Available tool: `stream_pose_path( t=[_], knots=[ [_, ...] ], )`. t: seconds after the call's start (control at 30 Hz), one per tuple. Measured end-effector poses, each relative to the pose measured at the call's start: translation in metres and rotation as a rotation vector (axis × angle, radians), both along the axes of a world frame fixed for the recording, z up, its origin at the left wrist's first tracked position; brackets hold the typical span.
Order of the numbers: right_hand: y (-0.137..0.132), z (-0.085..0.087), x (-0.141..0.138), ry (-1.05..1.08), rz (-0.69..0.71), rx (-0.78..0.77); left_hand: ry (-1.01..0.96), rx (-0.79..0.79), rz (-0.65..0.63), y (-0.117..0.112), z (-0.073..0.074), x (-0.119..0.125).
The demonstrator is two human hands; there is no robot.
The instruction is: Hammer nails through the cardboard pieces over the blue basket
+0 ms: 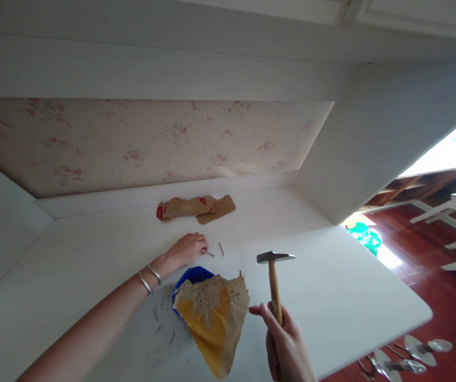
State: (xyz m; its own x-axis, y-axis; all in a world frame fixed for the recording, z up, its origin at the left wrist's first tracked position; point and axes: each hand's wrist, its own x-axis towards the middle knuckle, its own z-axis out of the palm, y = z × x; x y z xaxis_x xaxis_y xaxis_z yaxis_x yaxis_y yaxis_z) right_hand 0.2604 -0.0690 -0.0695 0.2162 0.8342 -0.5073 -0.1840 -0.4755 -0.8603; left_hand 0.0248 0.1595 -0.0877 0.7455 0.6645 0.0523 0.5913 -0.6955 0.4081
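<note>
My right hand (287,339) grips the wooden handle of a hammer (274,281), its metal head raised and pointing away from me. Over the white surface, the fingers of my left hand (190,248) are pinched at the end of a thin nail (211,254). A second nail (221,249) lies just to the right of those fingertips. Between my hands and nearer to me sits a yellow and tan piece of cloth or paper (216,313), dotted with many small holes or marks. It partly covers a blue object (194,275), whose full shape is hidden.
Torn brown cardboard pieces (194,208) lie near the back edge of the white desk (323,297). A white side panel (379,127) closes the right back, and a shelf hangs overhead. Beyond the right edge are a red-brown floor (419,265) and metal chair bases (403,363).
</note>
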Motion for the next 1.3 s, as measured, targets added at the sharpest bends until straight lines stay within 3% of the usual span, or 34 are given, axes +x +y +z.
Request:
stream_pose_path(
  t=[0.2,0.37,0.43,0.6,0.67,0.8,0.9,1.03,1.3],
  knots=[
    [0.005,0.011,-0.008,-0.024,0.019,0.047,-0.069,-0.001,0.101,-0.005,0.006,-0.006],
    [0.000,0.012,-0.006,-0.025,0.041,0.029,-0.172,0.003,0.265,-0.020,0.027,-0.030],
    [-0.002,0.010,-0.005,-0.019,0.039,0.023,-0.230,-0.029,0.317,-0.035,0.039,-0.042],
    [-0.006,0.011,-0.008,-0.048,0.018,0.021,-0.574,-0.371,0.601,-0.095,0.065,-0.066],
    [-0.007,0.013,-0.010,-0.049,0.009,0.027,-0.676,-0.448,0.645,-0.121,0.072,-0.070],
    [-0.008,0.017,-0.014,-0.043,0.027,0.027,-0.817,-0.541,0.659,-0.159,0.083,-0.066],
    [-0.009,0.020,-0.018,-0.045,0.038,0.040,-0.785,-0.594,0.592,-0.169,0.089,-0.056],
    [-0.010,0.025,-0.023,-0.057,0.037,0.056,-0.677,-0.606,0.451,-0.163,0.096,-0.037],
    [0.001,0.021,-0.021,-0.078,0.011,0.101,-0.566,-0.460,0.239,-0.129,0.106,0.016]
  ],
)
